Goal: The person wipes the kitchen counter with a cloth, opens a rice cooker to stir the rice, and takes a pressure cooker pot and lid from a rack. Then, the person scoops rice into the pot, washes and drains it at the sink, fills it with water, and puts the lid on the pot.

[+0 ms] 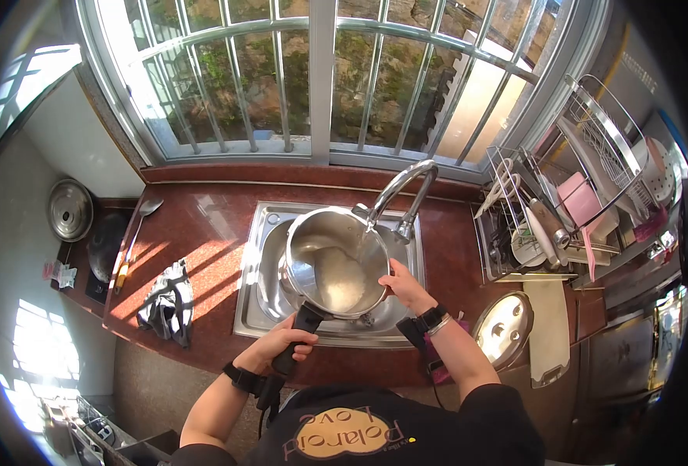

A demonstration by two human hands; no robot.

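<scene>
A shiny steel pot with a long black handle is held over the steel sink. White grains that look like rice lie in cloudy water at its bottom. My left hand is wrapped round the handle. On the pot's right side, my right hand grips the rim, thumb and fingers closed on it. The curved faucet reaches over the back rim, and a stream of water seems to run from its spout into the pot.
On the right stand a dish rack with utensils, an oval metal lid and a cutting board. A dark cloth or bag and a ladle lie on the left counter. A barred window is behind the sink.
</scene>
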